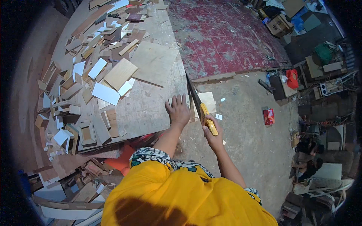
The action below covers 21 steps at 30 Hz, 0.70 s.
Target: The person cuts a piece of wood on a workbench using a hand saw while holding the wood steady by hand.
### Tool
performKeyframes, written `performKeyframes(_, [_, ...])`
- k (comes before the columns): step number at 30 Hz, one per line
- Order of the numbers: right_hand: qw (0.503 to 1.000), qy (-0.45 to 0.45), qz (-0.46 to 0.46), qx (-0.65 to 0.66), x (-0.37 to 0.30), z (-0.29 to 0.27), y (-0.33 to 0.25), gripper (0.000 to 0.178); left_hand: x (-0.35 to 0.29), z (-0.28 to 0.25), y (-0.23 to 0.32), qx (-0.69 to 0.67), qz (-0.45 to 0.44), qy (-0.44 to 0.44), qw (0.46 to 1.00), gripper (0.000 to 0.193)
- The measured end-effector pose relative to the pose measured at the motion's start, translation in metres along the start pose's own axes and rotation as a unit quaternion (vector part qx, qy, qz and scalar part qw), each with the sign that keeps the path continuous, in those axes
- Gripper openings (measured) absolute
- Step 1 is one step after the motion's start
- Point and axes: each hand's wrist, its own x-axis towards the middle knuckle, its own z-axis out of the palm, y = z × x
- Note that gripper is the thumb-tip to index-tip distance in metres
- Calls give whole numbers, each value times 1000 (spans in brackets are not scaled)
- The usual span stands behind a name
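My right hand (213, 136) is closed round the yellow handle of a handsaw (204, 109), off the right side of a wooden workbench (141, 122). The saw's dark blade runs up and slightly left, along the bench's right edge; whether its teeth touch wood cannot be made out. Near that same edge my left hand (178, 112) lies palm down on the bench top, fingers a little apart, with nothing in it. Beyond it rests a thin square wooden board (156, 62).
Wood and white board offcuts (105, 94) crowd the bench's left and far parts. More scraps (85, 192) pile below its near edge. Pale board pieces (206, 98) lie on the concrete floor by the saw. A red box (268, 116) and stacked clutter stand right; worn red tiles (226, 41) lie ahead.
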Motion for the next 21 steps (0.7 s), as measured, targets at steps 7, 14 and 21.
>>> performKeyframes(7, [999,-1,52,9,1,-1,-13,45,0,-3,-14,6,103,-71,992,77])
performKeyframes(14, [996,17,-70,-44,4,3,-15,43,6,-25,-13,20,170,-162,972,96])
performKeyframes(21, [999,37,-35,0,-7,7,7,42,6,-25,-15,8,183,-163,969,91])
